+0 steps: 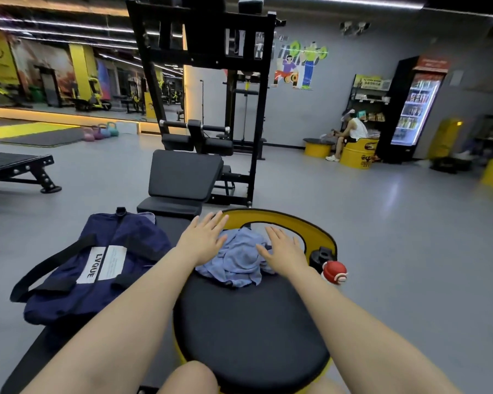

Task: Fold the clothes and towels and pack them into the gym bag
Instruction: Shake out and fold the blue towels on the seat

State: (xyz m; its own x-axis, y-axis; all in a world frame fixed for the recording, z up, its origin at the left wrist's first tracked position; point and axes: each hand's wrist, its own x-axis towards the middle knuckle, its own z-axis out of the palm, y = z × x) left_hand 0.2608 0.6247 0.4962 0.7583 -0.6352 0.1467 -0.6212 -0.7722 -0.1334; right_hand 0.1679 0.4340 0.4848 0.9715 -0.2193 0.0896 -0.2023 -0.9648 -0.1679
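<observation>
Head view: gym, person seated at a round black stool (251,331).
Towel: crumpled blue towel (236,258) at frame centre on the stool's far edge, no clear long axis.
Hands: left hand (202,240) and right hand (282,250) spread flat, one either side, touching it.
Bag: navy gym bag (97,265) lower left, long axis running toward the upper right.
</observation>
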